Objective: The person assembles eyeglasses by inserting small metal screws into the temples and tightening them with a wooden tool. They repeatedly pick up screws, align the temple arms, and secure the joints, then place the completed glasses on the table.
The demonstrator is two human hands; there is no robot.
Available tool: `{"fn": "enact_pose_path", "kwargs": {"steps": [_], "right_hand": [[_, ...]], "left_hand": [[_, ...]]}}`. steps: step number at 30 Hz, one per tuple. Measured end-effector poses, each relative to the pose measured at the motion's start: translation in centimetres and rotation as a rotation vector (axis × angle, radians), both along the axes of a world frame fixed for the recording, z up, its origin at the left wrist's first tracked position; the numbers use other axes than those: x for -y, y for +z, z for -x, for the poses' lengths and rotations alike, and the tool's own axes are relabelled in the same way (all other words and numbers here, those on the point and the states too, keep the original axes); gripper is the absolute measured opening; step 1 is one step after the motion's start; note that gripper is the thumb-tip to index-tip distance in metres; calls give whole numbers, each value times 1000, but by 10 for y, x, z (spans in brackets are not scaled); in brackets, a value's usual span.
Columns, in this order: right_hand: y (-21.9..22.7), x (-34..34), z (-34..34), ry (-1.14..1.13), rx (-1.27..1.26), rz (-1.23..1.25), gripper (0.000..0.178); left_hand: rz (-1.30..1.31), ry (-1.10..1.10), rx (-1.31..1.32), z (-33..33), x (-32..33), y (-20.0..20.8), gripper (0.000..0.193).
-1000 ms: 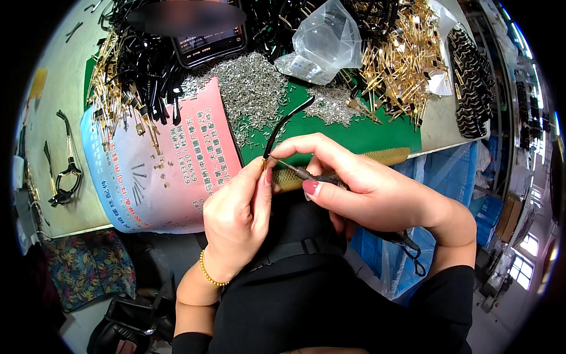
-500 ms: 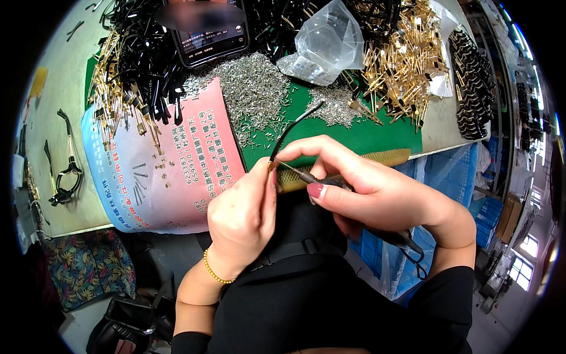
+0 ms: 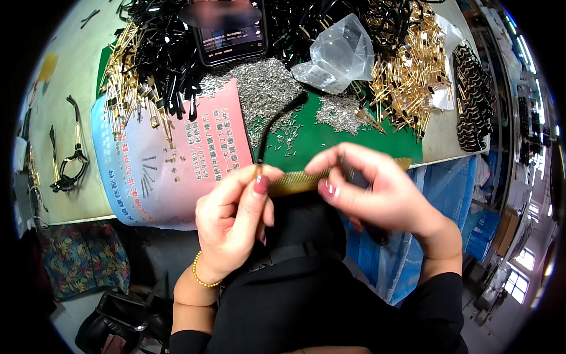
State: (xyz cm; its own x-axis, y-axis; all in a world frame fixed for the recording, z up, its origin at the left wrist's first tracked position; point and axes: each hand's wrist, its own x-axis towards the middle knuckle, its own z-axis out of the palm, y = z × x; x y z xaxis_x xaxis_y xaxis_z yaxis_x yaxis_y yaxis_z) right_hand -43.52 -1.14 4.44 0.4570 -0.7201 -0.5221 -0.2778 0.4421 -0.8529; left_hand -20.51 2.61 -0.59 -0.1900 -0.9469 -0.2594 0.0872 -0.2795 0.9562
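Note:
Thumb and fingers of my left hand are closed on the lower end of a black eyeglass temple. Its curved tip points up and away over the green mat. My right hand, blurred by motion, is curled around a dark handheld screwdriver, apart from the temple; its bit cannot be made out. Beyond the hands lie a large heap of tiny silver screws and a smaller heap of silver bits.
Gold temples and black temples are piled at the back, around a phone and a clear plastic bag. A printed sheet covers the left; beyond it sits an eyeglass frame. Dark patterned temples line the right.
My right hand has drawn the screwdriver rightward, away from the temple. My left hand has turned, showing its thumb and more of the temple. The view has shifted slightly.

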Motion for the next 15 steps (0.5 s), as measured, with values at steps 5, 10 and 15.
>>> {"fn": "enact_pose_path", "kwargs": {"steps": [5, 10, 15], "right_hand": [[-5, 21, -24, -235, 243, -267, 36], [-12, 23, -30, -222, 242, -191, 27], [-12, 23, -34, -218, 248, -176, 24]], "left_hand": [[-254, -156, -339, 1, -1, 8, 30], [-172, -99, -293, 6, -4, 7, 27], [-95, -111, -231, 4, -4, 4, 24]]}}
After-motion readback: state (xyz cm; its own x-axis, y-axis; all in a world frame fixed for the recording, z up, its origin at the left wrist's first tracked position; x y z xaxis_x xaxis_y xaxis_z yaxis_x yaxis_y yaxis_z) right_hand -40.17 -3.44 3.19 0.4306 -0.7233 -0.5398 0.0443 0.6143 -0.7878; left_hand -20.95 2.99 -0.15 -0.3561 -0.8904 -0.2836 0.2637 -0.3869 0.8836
